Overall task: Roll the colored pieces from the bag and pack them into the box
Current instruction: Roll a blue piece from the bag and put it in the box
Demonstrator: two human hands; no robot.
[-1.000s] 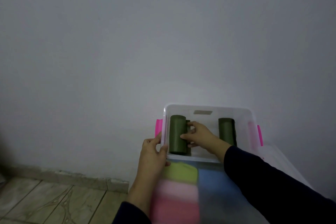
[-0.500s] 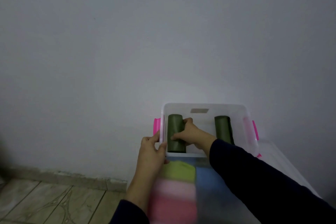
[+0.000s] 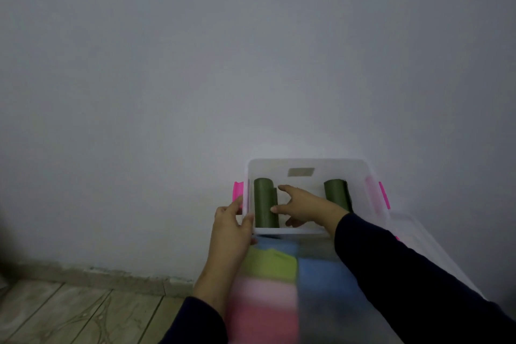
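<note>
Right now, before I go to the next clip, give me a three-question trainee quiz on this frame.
1. How many green rolls lie in the box?
2. True or false: the left hand grips the box's right pink latch.
3. The right hand is: A) open, fingertips at the left roll; B) closed around the right roll; C) outside the box.

Key: 1) two; 2) false, it holds the box's left near corner; 3) A.

We have a single head-worn view, looking forward and steeply down from close above the white box point(image 3: 307, 165). It faces a bare wall point(image 3: 251, 50); tiled floor point(image 3: 69, 313) fills the lower left corner.
</note>
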